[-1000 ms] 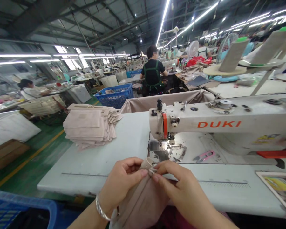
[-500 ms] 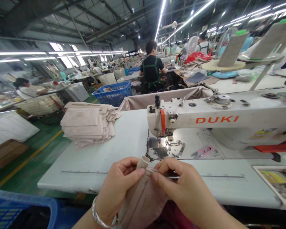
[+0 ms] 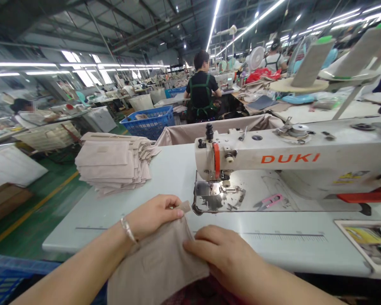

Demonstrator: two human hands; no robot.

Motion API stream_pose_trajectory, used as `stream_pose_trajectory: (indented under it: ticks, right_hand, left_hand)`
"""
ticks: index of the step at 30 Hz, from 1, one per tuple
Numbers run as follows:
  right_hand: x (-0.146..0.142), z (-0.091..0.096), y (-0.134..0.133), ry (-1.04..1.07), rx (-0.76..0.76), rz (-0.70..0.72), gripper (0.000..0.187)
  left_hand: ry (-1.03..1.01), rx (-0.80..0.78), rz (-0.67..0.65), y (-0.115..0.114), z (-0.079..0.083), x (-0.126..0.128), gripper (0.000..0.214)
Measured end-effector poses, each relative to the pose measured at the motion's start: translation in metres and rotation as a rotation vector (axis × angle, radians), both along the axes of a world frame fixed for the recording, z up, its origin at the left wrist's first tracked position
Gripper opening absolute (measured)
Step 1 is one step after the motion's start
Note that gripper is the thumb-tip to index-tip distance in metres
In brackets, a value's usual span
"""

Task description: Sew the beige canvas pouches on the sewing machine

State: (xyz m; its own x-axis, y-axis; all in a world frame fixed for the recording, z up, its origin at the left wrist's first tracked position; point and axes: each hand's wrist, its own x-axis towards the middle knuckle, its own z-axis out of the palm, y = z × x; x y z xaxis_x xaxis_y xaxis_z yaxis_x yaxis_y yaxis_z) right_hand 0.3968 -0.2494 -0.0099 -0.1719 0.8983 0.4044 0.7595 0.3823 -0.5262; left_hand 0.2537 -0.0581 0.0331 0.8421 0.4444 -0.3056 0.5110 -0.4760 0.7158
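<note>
A beige fabric piece [image 3: 158,258] with a small rectangular patch hangs over the table's front edge, between my hands. My left hand [image 3: 157,214] pinches its upper corner, where a short folded strip [image 3: 184,206] sticks out past the thumb. Lower down, on the right edge of the cloth, my right hand [image 3: 216,250] grips it between thumb and fingers; the thumb is mostly hidden. Just beyond the hands stands the white sewing machine [image 3: 257,156], with its presser foot and metal plate [image 3: 209,202] close to the strip.
Stacked beige fabric pieces [image 3: 114,163] lie at the table's left. Pink thread snips [image 3: 269,202] rest under the machine arm. A bobbin tray [image 3: 365,243] is at the right. Blue baskets [image 3: 150,123] and a person [image 3: 201,87] are beyond the table.
The fabric has been turned and spread so its patched face shows. My left hand has moved left and up a little; my right hand has slid lower along the edge.
</note>
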Motion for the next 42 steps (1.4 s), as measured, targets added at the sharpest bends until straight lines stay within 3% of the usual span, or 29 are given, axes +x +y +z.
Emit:
stream_pose_trajectory:
  ticks: [2,4,8,11,17,20,24,34,42]
  right_hand:
    - [0.003,-0.020,0.017,-0.267,0.053,-0.064,0.026]
    - [0.013,-0.035,0.039,-0.405,0.051,-0.120,0.019]
    - [0.048,-0.048,0.070,-0.488,-0.003,-0.237,0.020]
    - [0.067,-0.051,0.068,-0.513,-0.022,-0.262,0.023]
    - [0.065,-0.062,0.036,-0.482,0.016,-0.218,0.035]
    - [0.064,-0.065,0.034,-0.430,0.061,-0.222,0.035]
    - [0.064,-0.063,0.036,-0.413,0.067,-0.209,0.034]
    - [0.059,-0.061,0.032,-0.422,0.107,-0.214,0.038]
    - [0.059,-0.060,0.034,-0.438,0.139,-0.230,0.035]
  left_hand:
    - [0.013,0.216,-0.022,0.019,-0.020,0.024,0.022]
    - [-0.026,0.369,0.021,0.033,-0.042,0.055,0.012]
    - [-0.118,0.619,0.126,0.045,-0.072,0.118,0.020]
    - [-0.158,0.680,0.093,0.043,-0.083,0.138,0.023]
    - [-0.204,0.692,-0.061,0.011,-0.090,0.102,0.019]
    - [-0.229,0.678,-0.198,-0.001,-0.090,0.086,0.024]
    - [-0.246,0.738,-0.344,-0.001,-0.092,0.080,0.030]
    - [-0.238,0.854,-0.429,-0.001,-0.098,0.077,0.037]
    - [-0.233,0.984,-0.446,-0.002,-0.093,0.078,0.037]
